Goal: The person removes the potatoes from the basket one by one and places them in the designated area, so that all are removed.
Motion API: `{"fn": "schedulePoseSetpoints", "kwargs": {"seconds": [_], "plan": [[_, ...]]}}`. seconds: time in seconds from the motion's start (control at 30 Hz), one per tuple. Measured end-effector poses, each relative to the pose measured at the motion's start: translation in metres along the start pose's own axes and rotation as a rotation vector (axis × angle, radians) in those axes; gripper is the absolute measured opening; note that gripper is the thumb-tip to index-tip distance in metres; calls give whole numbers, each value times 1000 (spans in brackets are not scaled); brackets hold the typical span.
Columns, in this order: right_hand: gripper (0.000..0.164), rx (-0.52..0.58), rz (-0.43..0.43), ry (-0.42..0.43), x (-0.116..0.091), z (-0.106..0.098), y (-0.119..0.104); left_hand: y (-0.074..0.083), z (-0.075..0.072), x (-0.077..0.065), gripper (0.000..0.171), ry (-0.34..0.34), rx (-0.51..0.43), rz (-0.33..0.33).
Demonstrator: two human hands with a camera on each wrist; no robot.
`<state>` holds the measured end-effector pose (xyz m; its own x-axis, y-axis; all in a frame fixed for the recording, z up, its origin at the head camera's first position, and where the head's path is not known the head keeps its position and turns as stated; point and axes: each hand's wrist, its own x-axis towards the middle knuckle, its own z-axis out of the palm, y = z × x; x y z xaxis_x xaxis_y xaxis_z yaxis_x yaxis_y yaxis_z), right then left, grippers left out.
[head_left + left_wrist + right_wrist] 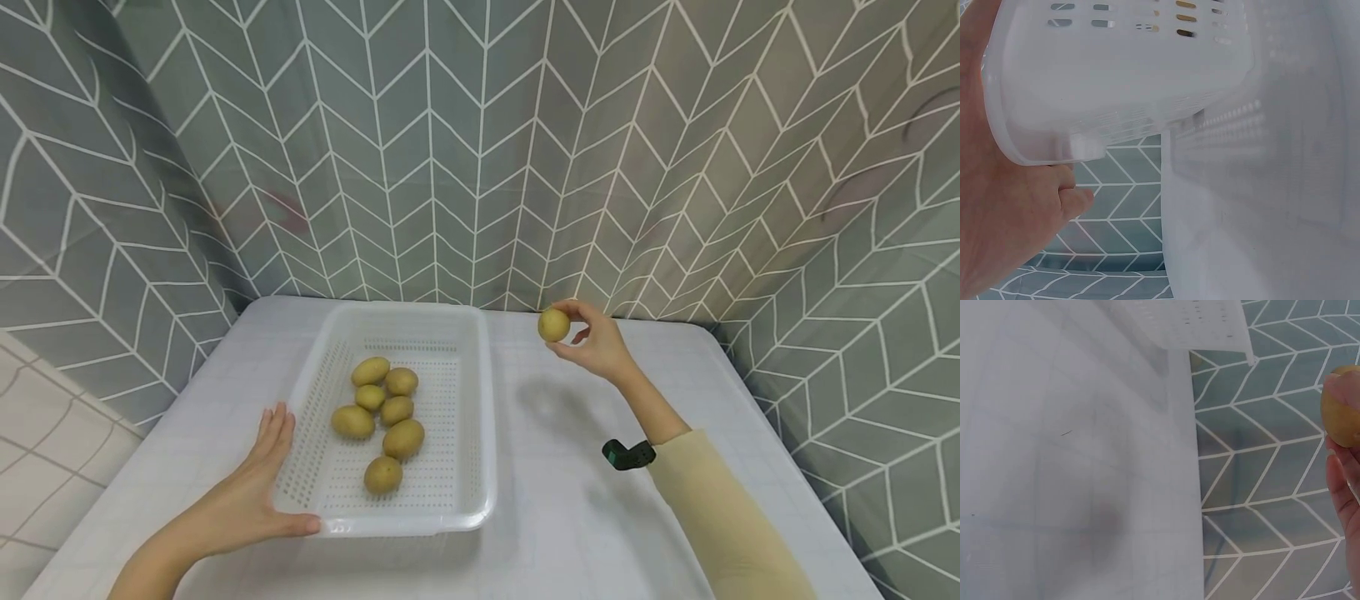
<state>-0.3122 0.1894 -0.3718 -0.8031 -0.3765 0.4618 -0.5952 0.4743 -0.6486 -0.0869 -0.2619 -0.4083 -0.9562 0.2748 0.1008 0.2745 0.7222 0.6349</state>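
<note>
A white perforated plastic basket (pixel 467 417) stands on the left part of the table. Several yellow-brown potatoes (pixel 403 439) lie loosely grouped inside it. My left hand (pixel 251 492) rests against the basket's near left corner, thumb along the front rim and straight fingers up the left side. In the left wrist view, those fingers (pixel 1075 199) show just under the basket's rim. Over the table to the right of the basket, my right hand (pixel 596 340) pinches a single potato (pixel 553 325) between thumb and fingers. The right wrist view shows this potato (pixel 1340 419) at its edge.
A white cloth covers the table (pixel 555 500). Behind it and on both sides hangs a grey curtain (pixel 457 167) with white zigzag lines. A small black device (pixel 628 455) sits at my right wrist, by the pale yellow sleeve (pixel 720 517).
</note>
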Motion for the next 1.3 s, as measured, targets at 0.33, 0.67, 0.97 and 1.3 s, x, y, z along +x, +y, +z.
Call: {"fn": "schedulePoseSetpoints", "kwargs": {"seconds": [0.33, 0.67, 0.97, 1.3], "plan": [[56, -29, 73, -31, -9, 10, 23, 2, -1, 0, 137, -11, -1, -17], [55, -88, 176, -96, -20, 26, 49, 3, -1, -1, 137, -13, -13, -28], [52, -149, 245, -159, -26, 36, 58, 4, -2, -1, 137, -16, 1, -19], [51, -195, 289, -215, -30, 44, 67, 3, -2, -1, 137, -13, -14, -20]]}}
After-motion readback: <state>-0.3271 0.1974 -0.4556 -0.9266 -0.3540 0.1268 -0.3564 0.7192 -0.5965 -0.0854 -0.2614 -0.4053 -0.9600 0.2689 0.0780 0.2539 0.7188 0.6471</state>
